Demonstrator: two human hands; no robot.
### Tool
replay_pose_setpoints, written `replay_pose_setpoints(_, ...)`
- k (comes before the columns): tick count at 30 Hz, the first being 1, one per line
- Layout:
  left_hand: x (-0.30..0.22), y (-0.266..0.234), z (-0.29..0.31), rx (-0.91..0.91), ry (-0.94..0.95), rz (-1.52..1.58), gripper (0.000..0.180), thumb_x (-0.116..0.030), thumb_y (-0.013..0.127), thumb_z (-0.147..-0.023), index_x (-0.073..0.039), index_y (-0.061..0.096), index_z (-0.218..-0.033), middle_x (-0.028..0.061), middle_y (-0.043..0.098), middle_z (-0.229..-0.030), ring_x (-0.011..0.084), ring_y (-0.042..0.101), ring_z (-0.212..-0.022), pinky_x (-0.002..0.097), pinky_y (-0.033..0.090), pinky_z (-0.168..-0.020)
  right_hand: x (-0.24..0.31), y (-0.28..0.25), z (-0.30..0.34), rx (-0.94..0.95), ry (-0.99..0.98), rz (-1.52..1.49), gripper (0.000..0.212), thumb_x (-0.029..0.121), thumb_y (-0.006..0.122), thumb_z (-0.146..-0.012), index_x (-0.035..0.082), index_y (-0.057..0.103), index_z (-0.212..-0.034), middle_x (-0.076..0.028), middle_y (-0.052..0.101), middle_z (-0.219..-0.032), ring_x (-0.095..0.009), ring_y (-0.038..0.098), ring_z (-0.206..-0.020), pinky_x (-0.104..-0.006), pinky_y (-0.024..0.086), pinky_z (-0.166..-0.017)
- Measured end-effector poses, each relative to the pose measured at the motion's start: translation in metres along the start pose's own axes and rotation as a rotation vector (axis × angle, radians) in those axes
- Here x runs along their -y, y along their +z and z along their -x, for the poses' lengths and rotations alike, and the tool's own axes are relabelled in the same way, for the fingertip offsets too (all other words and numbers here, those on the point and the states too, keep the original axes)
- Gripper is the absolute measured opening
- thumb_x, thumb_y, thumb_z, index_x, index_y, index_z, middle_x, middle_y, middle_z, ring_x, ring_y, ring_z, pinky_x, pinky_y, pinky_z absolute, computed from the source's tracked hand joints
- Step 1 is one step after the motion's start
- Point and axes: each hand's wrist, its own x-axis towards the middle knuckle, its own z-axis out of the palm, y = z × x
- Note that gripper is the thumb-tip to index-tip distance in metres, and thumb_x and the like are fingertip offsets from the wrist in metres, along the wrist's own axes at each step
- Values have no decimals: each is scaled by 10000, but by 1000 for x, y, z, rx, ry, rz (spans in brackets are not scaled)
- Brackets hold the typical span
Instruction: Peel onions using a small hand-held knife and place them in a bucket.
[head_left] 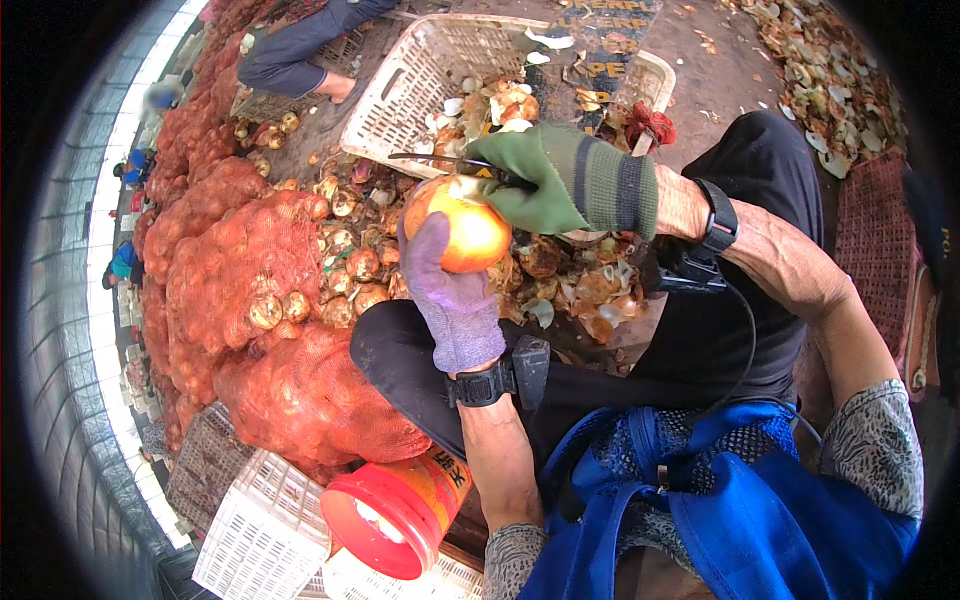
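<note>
My left hand (445, 295), in a purple-grey glove, is closed around a large golden onion (470, 238) from below, the thumb lying on its near side. My right hand (540, 180), in a green glove with a striped cuff, grips a knife (430, 157). The thin dark blade points left above the onion's top, and most of the handle is hidden in the glove. The right fingers also rest against the onion's upper right, where a pale patch shows. Below the hands, loose onions and peelings (595, 290) are heaped on the ground.
A cream plastic crate (400, 95) stands ahead, with onions and peelings inside. Red mesh sacks of onions (235, 255) line the left. A red bucket (375, 520) lies tilted beside a white crate (262, 535). Another person's leg (300, 50) shows at the far left; peelings (840, 85) cover the far right.
</note>
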Motion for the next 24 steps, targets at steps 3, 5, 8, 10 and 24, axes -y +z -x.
replay_pose_setpoints(3, 2, -4, -3, 29, -77, 90, 566, -255, 678, -718, 3, 517, -1195, 149, 593, -1098, 295, 617, -970, 405, 500, -902, -9, 1, 1, -48, -58, -13, 235, 168, 573, -808, 21, 603, -987, -153, 577, -654, -313, 592, -598, -373, 478, -556)
replay_pose_setpoints(5, 4, -10, -4, 36, -99, 91, 587, -332, 666, -732, 20, 527, -1182, 166, 598, -1109, 311, 614, -988, 455, 507, -889, -3, -3, 0, -115, -156, 10, 197, 156, 549, -844, 14, 607, -969, -136, 596, -636, -251, 594, -547, -341, 472, -522)
replay_pose_setpoints(8, -2, -4, -2, 152, -167, 163, 649, -425, 653, -743, 35, 526, -1183, 193, 602, -1124, 340, 615, -995, 521, 526, -844, -9, -6, 1, 7, 229, -758, 165, 138, 540, -873, 9, 583, -781, -108, 608, -576, -109, 523, -377, -249, 396, -326)
replay_pose_setpoints(10, -5, 1, -1, 230, -207, 259, 687, -464, 645, -751, 17, 502, -1221, 213, 594, -1132, 371, 627, -953, 542, 559, -743, -10, -17, 3, 55, 348, -854, 143, 124, 557, -870, -5, 596, -824, -111, 624, -597, -121, 546, -389, -246, 398, -328)
replay_pose_setpoints(24, 4, 1, -1, 44, -36, -98, 621, -474, 585, -821, 36, 529, -1169, 200, 608, -1077, 359, 640, -907, 500, 575, -700, -32, 33, -13, -200, 87, -254, 234, 287, 687, -755, 69, 654, -835, -22, 616, -661, -119, 573, -595, -270, 447, -549)
